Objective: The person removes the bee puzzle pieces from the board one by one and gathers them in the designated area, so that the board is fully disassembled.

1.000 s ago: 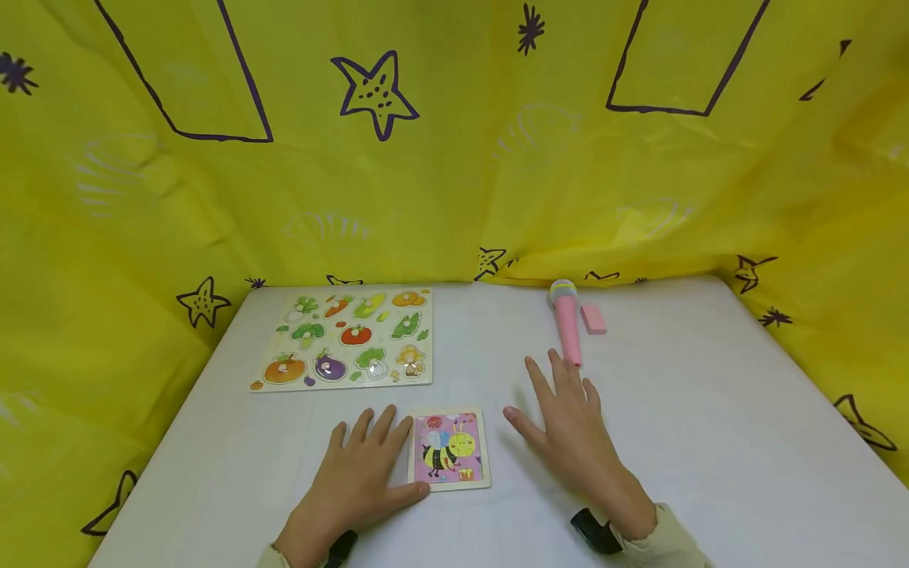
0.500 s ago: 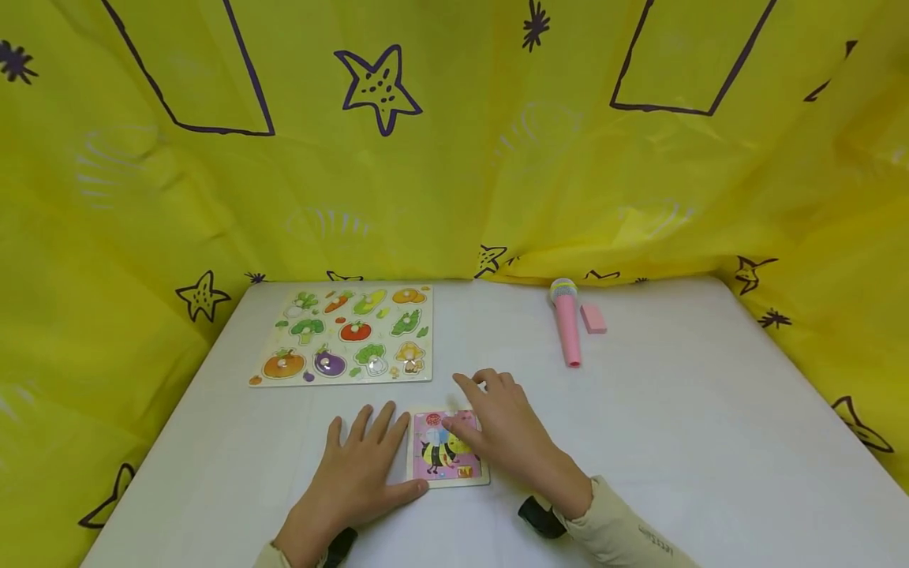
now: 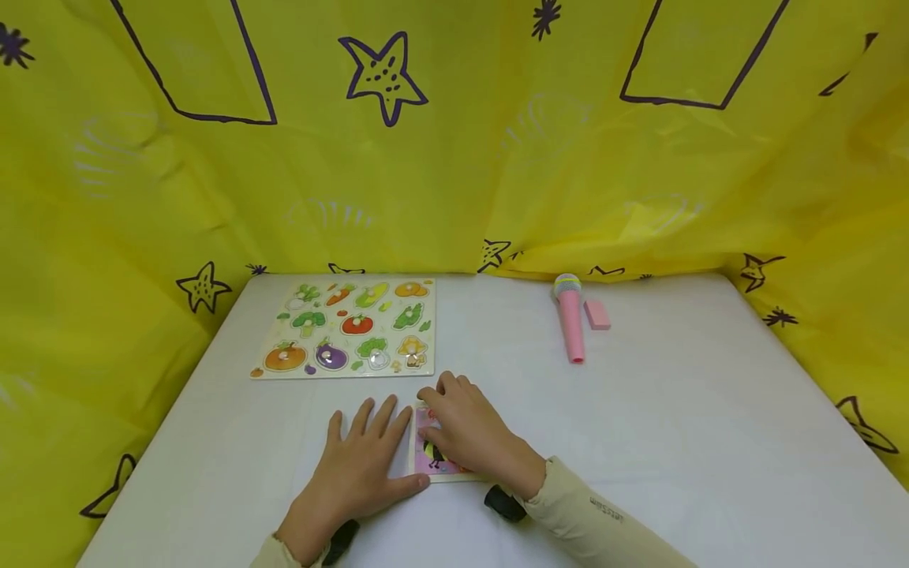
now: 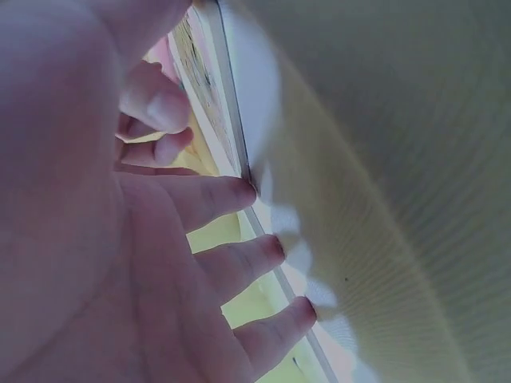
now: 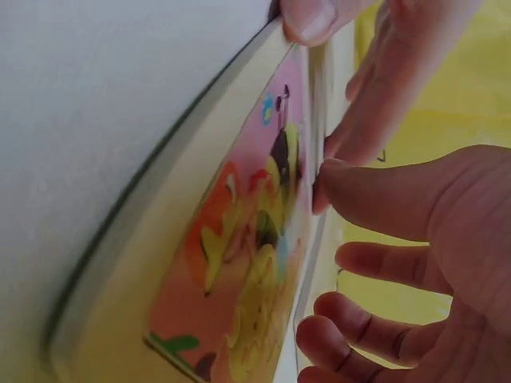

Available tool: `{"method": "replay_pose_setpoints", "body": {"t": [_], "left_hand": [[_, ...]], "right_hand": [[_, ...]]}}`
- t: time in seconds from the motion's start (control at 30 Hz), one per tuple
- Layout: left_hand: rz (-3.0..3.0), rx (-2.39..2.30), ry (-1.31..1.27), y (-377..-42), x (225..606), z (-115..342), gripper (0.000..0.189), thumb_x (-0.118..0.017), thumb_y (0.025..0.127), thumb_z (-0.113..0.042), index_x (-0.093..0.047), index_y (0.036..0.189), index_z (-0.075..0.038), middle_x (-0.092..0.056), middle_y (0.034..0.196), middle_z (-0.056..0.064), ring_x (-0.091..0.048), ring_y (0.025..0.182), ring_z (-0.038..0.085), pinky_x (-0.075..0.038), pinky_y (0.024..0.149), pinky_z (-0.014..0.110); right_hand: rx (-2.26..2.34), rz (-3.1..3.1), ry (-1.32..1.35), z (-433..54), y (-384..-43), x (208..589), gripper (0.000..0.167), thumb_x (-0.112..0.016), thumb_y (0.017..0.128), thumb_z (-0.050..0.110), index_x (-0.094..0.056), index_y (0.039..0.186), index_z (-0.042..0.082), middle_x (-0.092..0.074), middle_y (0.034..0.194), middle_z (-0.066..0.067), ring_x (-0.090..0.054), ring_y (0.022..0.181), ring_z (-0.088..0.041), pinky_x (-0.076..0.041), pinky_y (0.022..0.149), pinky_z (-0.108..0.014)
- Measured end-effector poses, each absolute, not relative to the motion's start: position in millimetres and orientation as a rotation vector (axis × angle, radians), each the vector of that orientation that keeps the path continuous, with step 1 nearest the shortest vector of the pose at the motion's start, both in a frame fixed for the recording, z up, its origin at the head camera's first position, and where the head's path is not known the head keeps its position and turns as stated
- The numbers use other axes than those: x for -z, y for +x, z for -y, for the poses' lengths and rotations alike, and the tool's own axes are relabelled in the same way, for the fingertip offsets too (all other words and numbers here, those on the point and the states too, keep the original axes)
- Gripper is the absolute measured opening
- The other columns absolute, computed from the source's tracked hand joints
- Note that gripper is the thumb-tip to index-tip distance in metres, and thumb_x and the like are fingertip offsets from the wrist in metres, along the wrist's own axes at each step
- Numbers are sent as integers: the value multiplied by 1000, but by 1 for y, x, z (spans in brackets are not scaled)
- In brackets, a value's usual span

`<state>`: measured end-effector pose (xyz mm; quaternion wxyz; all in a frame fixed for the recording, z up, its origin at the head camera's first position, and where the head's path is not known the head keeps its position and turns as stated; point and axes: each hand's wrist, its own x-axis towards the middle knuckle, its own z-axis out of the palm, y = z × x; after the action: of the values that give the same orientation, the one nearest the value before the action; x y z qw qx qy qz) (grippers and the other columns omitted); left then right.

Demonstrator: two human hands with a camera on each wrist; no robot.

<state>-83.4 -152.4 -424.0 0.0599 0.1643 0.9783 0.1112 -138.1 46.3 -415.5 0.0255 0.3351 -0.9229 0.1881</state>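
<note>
Across the white bench [image 3: 675,442], the head view gave me both hands close together at a small square bee puzzle [image 3: 426,465], which lay flat on the near half of the surface. The left hand [image 3: 358,473] lay along its left side, fingers [image 3: 381,418] straight and spread, the index fingertip by the upper left corner and the thumb at the lower left one. The right hand [image 3: 472,426] was over the puzzle and hid most of its right half from me, its fingers bent and its thumb apart from the index finger. Beyond the left hand I had a vegetable puzzle board [image 3: 387,331], and farther back on the right lay a pink toy microphone [image 3: 571,323] with a pink block [image 3: 597,315] just beside it. A yellow curtain [image 3: 454,181] with dark-outlined stars rose behind.

From the left wrist I saw the palm close up, the fingers apart, and a slanting sliver of the bee puzzle, with the right hand's bent fingers past it.

From the right wrist I got the bee puzzle's pale rim and pink print, the left thumb at one corner. The right thumb pointed towards the board, the other fingers loosely curled with a gap between; whether they touched it I could not tell
</note>
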Motion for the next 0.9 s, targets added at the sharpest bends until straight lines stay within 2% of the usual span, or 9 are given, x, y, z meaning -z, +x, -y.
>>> {"method": "replay_pose_setpoints", "body": {"t": [0.43,0.63,0.9], "left_hand": [[-2945,-353,479,-84,423,152,96,-75,88,-71,-51,159,-12,-40,168,16,-33,153,48,-19,114,82],[-2945,-348,471,-83,423,151,96,-75,88,-71,-52,159,-12,-40,168,16,-33,152,48,-19,114,81],[-2948,-344,466,-83,422,149,96,-77,87,-69,-52,159,-11,-40,168,16,-33,153,48,-18,114,81]], "right_hand": [[-630,2900,1128,-44,-147,417,29,-87,92,18,-73,115,6,-55,103,-7,-49,93,-24,-47,80,-34],[-673,2918,1122,-44,-146,419,28,-85,94,17,-75,116,5,-54,105,-4,-49,94,-21,-49,81,-32],[-792,2987,1111,-45,-144,418,30,-82,97,16,-74,122,2,-54,104,-3,-52,86,-14,-51,79,-25]]}}
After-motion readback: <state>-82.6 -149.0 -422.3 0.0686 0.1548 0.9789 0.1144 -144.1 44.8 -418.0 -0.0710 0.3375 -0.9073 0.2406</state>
